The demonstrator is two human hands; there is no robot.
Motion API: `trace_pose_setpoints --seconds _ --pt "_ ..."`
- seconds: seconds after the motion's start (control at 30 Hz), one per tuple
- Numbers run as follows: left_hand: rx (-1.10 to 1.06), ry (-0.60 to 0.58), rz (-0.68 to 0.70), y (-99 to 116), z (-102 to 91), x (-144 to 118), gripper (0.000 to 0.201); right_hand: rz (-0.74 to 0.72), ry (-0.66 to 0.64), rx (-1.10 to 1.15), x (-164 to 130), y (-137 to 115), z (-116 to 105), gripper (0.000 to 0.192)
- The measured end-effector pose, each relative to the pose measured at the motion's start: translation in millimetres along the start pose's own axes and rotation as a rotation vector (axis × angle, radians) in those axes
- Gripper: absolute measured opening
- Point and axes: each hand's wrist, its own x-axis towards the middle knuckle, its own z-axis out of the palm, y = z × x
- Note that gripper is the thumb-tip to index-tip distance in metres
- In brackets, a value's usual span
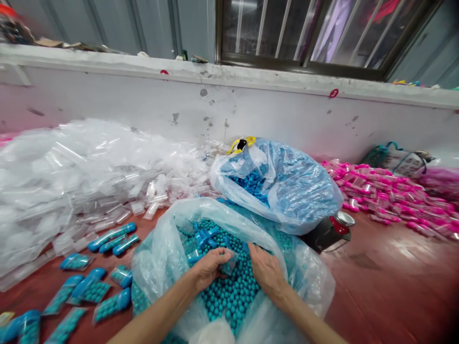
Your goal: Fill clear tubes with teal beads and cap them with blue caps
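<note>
Red-brown flooring [387, 286] runs to a scuffed white wall [251, 110] beneath a barred window [304, 33]. At centre foreground, a person's two hands work inside an open plastic bag [161, 253] heaped with teal beads [229, 291]. Both the left hand [210, 267] and the right hand [265, 272] have fingers curled closed on a small clear packet [229, 263], pinched between them just above the beads; its long axis appears to run roughly left to right, though the fingers hide most of it.

Behind, touching the near bag, stands a second bag [287, 186] of blue beads with a yellow clip [240, 143] at its top. A mound of empty clear packets [71, 177] crowds the left side up to the wall. Filled blue packets [89, 286] lie scattered on the floor left of the near bag, pointing various ways. A red-capped jar [337, 224] lies tipped just right of the bags, and pink packets [394, 200] spread along the far right. Bare floor stays open at lower right.
</note>
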Motion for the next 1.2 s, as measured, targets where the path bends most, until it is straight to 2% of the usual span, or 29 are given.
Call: trace_pose_setpoints --seconds 0.1,0.17,0.27,0.33,0.4,0.5,0.67,0.83,0.97,1.07,1.2 --pt "0.012 0.01 0.041 -1 -0.6 -4 0.044 0.012 -0.001 0.118 1 -2 -3 0.035" --pt "0.195 0.097 0.038 -1 1.0 -2 0.038 0.035 -0.03 0.092 2 -4 -2 0.033" --pt "0.492 0.262 0.014 -1 5.5 9 0.021 0.114 -0.08 -0.068 4 -5 1 0.032" --pt "0.566 0.313 0.015 0 9.8 19 0.017 0.16 -0.111 -0.058 6 -4 4 0.032" --pt "0.61 0.329 0.011 2 14.7 28 0.023 0.166 -0.136 0.009 9 -2 6 0.031" --pt "0.595 0.268 -0.019 3 20.4 35 0.024 0.133 -0.148 0.069 13 5 7 0.03" --pt "0.391 0.105 -0.039 3 18.1 27 0.017 0.021 -0.143 0.371 13 10 6 0.033" --pt "0.211 0.039 0.025 5 11.5 9 0.029 0.074 -0.057 0.137 4 1 7 0.032" --pt "0.007 -0.038 0.04 3 6.8 0 0.036 0.059 0.017 0.146 -3 -4 3 0.035" --pt "-0.069 -0.047 0.103 0 4.9 -3 0.038 0.065 0.063 0.316 -7 -7 -6 0.037" --pt "-0.01 -0.055 0.21 -7 8.7 -4 0.041 -0.014 0.01 0.597 -7 -12 -18 0.034"
